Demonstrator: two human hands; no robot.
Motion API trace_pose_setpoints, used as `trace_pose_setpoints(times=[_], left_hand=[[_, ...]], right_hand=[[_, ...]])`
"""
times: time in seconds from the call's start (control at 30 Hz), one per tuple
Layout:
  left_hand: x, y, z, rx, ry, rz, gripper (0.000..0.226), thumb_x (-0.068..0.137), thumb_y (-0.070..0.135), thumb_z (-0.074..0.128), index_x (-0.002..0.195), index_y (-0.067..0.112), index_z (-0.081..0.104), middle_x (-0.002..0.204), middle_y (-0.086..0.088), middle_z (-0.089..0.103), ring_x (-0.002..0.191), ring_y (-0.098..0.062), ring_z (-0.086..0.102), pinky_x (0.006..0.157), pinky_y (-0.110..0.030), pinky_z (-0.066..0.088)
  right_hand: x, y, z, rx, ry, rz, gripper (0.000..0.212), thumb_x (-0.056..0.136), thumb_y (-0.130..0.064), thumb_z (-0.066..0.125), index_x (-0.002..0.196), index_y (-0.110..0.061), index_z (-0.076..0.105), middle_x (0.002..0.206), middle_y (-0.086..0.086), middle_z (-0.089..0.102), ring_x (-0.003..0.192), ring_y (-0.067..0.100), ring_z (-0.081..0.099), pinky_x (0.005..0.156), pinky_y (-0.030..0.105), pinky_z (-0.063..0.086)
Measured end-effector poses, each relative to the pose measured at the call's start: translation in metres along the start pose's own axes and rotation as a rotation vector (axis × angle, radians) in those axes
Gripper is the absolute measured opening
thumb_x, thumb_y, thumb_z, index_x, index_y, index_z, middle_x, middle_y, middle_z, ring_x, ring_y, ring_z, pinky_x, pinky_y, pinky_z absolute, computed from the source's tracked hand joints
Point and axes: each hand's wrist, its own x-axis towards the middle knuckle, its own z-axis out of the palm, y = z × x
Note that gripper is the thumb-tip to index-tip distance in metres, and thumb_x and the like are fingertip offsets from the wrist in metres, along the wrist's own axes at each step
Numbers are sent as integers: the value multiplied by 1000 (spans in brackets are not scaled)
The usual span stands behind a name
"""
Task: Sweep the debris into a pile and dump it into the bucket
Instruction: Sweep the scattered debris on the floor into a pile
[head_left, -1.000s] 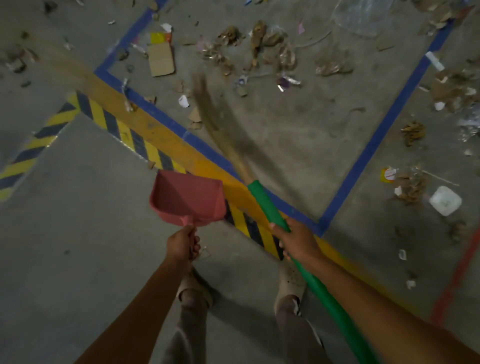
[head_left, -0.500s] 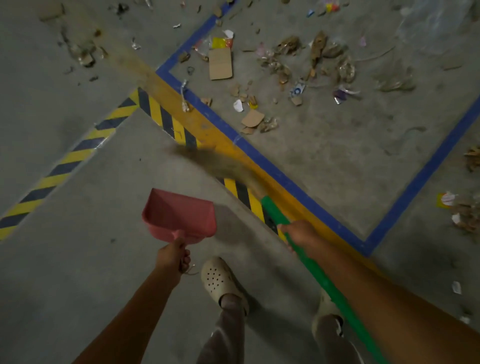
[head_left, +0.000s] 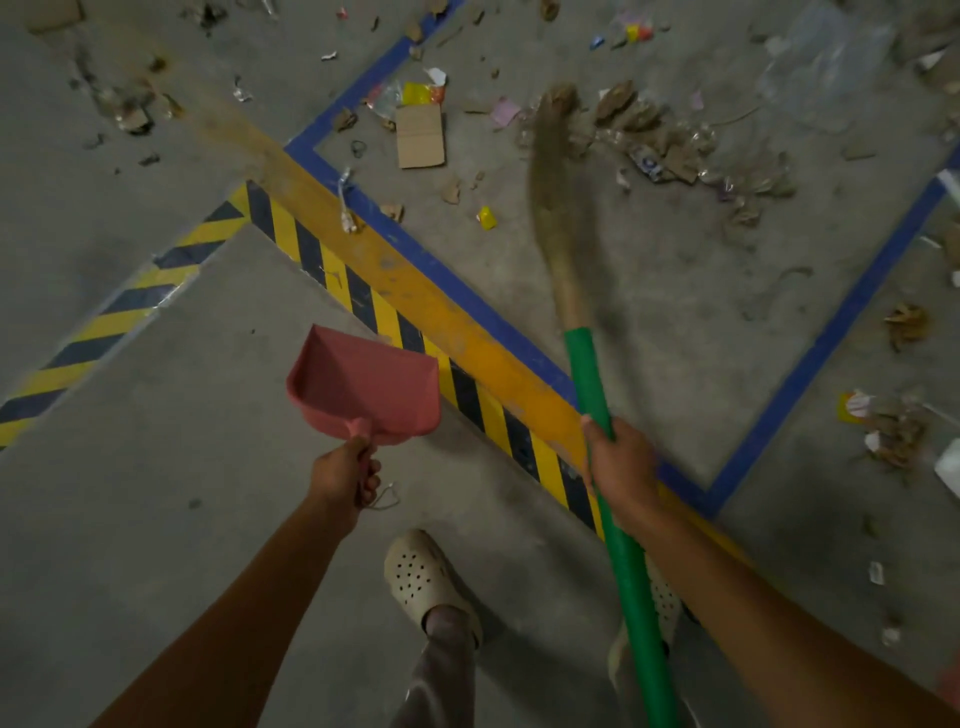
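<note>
A pale clog stands on the concrete floor nearest the person, and a second one shows partly behind the broom. The left hand grips the handle of a pink dustpan, fingers curled round it, and holds the pan above the floor with its mouth facing away. The right hand grips the broom's green shaft, fingers wrapped round it. The shaft runs forward over a yellow-and-black stripe, an orange line and blue tape that lie side by side. Beyond them, inside the taped corner, the blurred bristles reach into the debris: brown scraps and wrappers scattered on the floor. A cardboard piece lies left of the bristles near the tape's far corner, and a yellow scrap sits between it and the broom. More litter lies outside the tape on the right.
</note>
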Motion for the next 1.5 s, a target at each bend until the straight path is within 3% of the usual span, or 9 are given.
trace_pose_setpoints(times=[0.1,0.17,0.27,0.37,0.5,0.7,0.87,1.23,1.5], left_hand=[[-3,-13,-12,-7,65,-13,23,100,24,50,84,8,55,65,-7,46,32,-8,39,33,-13,27],[-5,-24,-23,-7,107,-32,24,99,27,53,84,8,55,64,-7,46,35,-9,39,34,-13,27],[-8,-38,-39,-7,148,-70,25,99,28,55,83,9,55,64,-7,47,38,-10,39,34,-14,28],[-9,-44,-49,-20,164,-80,27,98,29,57,79,11,53,62,-7,46,33,-9,38,34,-13,26],[-6,-42,-53,-22,130,-81,24,100,26,52,79,12,51,64,-6,45,32,-8,38,33,-13,25],[0,-20,-50,-40,51,-51,21,101,22,47,87,9,54,65,-6,44,33,-7,38,33,-14,25],[-5,14,-50,-79,-7,-23,20,101,22,47,89,9,55,66,-5,44,34,-7,37,33,-14,25],[-14,106,-88,-69,50,151,20,100,22,50,92,6,59,66,-8,49,39,-13,39,38,-17,26],[54,104,-87,17,234,368,35,101,34,55,81,5,54,68,-14,51,47,-18,41,37,-21,29]], right_hand=[[-22,2,22,-183,-172,-77,35,94,-52,55,79,-20,57,75,11,67,72,37,67,67,48,56],[-35,1,38,-281,-301,-89,35,93,-50,57,92,-16,63,79,12,68,73,36,67,69,47,57],[-44,-2,57,-353,-518,12,47,96,-45,58,124,-7,58,87,16,67,65,29,62,60,38,55],[-40,-3,60,-392,-632,140,39,98,-37,60,114,-2,58,70,14,64,50,22,56,50,30,48],[-10,6,54,-225,-477,258,37,96,-35,63,76,-6,55,56,11,58,46,24,54,52,31,45],[30,-21,27,216,-70,389,43,99,-38,58,71,-6,56,57,12,54,46,23,50,54,37,43],[20,-70,7,407,26,382,39,100,-41,55,79,-9,55,62,8,55,50,22,51,52,33,44],[-47,-150,57,149,-331,30,33,98,-38,59,81,-9,56,56,7,55,43,20,50,46,29,41],[31,-154,162,-11,-726,84,25,98,-37,60,97,-12,57,65,6,51,42,13,45,41,19,36]])
